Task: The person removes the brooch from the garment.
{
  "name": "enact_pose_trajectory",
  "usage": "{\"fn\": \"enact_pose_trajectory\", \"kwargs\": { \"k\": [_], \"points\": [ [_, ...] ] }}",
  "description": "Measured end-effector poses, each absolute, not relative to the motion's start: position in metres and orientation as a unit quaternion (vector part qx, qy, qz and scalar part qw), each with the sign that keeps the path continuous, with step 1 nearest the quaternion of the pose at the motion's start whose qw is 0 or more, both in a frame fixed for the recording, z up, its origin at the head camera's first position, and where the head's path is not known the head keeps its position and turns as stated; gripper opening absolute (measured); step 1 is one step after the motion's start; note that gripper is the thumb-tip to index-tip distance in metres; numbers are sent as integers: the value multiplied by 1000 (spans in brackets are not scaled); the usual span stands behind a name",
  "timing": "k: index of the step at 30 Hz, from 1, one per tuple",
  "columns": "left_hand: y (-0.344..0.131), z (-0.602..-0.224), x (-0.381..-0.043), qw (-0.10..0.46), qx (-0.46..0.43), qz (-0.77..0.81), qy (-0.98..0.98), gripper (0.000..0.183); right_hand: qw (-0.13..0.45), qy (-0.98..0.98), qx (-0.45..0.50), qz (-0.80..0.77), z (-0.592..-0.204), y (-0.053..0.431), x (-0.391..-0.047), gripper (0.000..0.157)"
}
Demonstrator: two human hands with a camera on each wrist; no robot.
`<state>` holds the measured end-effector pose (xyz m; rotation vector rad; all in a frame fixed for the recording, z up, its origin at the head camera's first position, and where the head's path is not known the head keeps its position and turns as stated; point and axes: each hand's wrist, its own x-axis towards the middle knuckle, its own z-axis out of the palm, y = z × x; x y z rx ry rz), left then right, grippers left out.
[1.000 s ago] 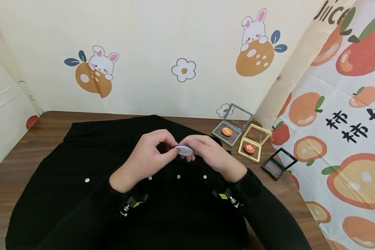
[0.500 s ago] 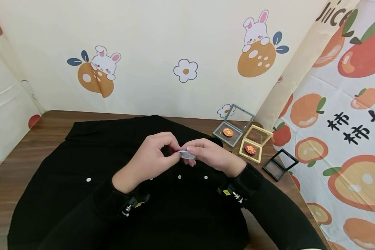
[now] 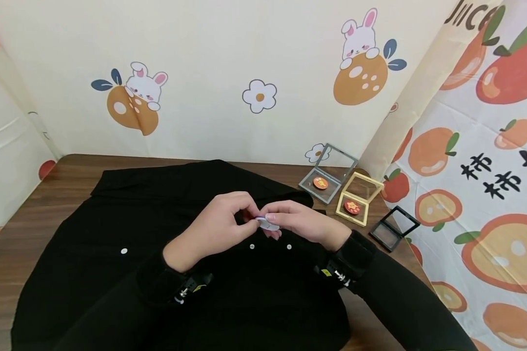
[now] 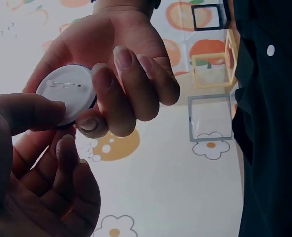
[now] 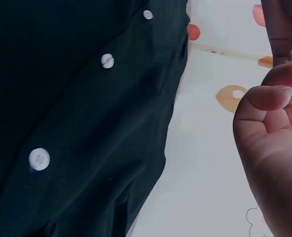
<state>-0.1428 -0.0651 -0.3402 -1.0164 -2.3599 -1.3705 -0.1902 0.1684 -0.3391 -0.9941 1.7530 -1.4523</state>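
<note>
Above a black buttoned garment [image 3: 114,292] spread on the table, a round pin badge [image 4: 69,94] is held between both hands. Its white back faces the left wrist camera, with a thin metal pin across it. My left hand [image 3: 217,229] pinches the edge, thumb on the white back. From the other side my right hand [image 3: 307,222] grips the rim, its remaining fingers curled below. The badge's front is hidden. In the right wrist view the right hand [image 5: 279,143] shows at the edge, with the badge out of sight.
At the table's right stand three opened square cases. The grey case [image 3: 329,192] and the yellow case [image 3: 349,219] each hold a red-orange round badge; the black case [image 3: 386,236] shows none inside. Patterned cloth walls [image 3: 202,122] rise behind and to the right.
Both hands have shifted slightly right and toward the body, carrying the pin badge between them. The cases and the garment stay where they were.
</note>
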Motion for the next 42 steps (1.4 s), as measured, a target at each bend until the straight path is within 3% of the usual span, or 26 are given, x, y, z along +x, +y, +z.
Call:
{"fn": "enact_pose_trajectory", "kwargs": {
  "k": [13,16,22,25,31,38,42],
  "points": [
    [-83,-342,-151,58,-287,-355,-888,2,290,784,-319,-446,-358,214,-184,36],
    [-96,-354,-156,29,-265,-304,-915,12,229,849,-287,-380,-365,237,-176,33],
    [-129,-385,-159,-4,-229,-204,-952,31,30,962,-218,-165,-386,291,-166,35],
    [-142,-395,-160,1,-226,-168,-960,37,-17,982,-152,-114,-392,319,-164,37],
    [-155,-402,-164,-2,-215,-113,-970,51,-17,995,-28,-95,-392,361,-160,47],
    [-160,-403,-168,-16,-222,-102,-970,52,-8,999,26,-47,-394,378,-157,59],
    [-164,-403,-167,-31,-214,-107,-970,55,25,998,54,-34,-395,380,-156,67]
  ]
}}
